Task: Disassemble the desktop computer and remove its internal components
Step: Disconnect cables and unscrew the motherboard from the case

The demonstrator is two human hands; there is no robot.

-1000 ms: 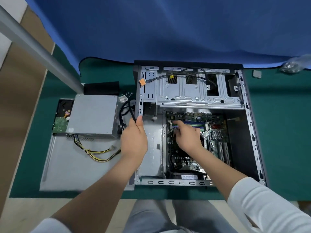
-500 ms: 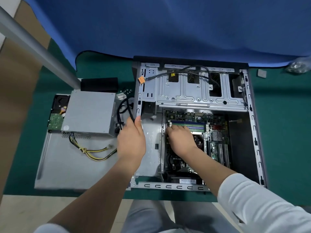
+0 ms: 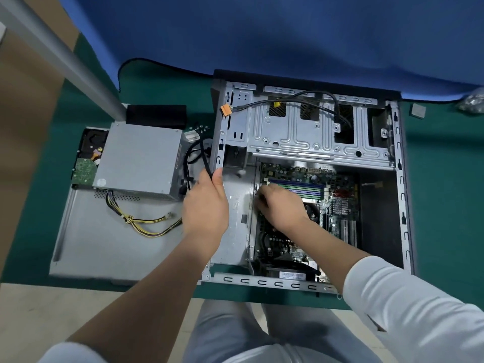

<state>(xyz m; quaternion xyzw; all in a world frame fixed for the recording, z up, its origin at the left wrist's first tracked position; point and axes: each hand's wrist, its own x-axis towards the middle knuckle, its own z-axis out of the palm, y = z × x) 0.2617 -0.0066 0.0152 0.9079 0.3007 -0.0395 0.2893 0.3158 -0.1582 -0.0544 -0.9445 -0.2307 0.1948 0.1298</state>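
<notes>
Computer case [image 3: 400, 195]: open, lying on its side on the green mat [image 3: 445, 205], blue cloth [image 3: 262, 35] draped behind
Left hand [image 3: 205, 205]: gripping the case's left metal edge, thumb hooked over the rim, fingers wrapped outside beside a black cable [image 3: 203, 155]
Right hand [image 3: 279, 205]: down inside the case, fingers curled at the left end of the RAM slots [image 3: 301, 187]; whether anything is pinched there, cannot tell
Motherboard [image 3: 337, 205]: seated in the case floor, heatsink and expansion slots showing right of the wrist
Drive cage [image 3: 309, 132]: across the top of the case, black cable with an orange connector [image 3: 225, 110] draped over it
Power supply [image 3: 138, 158]: out of the case, sitting on the removed side panel [image 3: 104, 247] to the left, yellow-and-black wires [image 3: 146, 221] trailing across the panel
Hard drive [image 3: 89, 158]: tucked just left of the power supply, green circuit board showing
Screws [image 3: 200, 127]: small cluster on the mat near the case's upper left corner
</notes>
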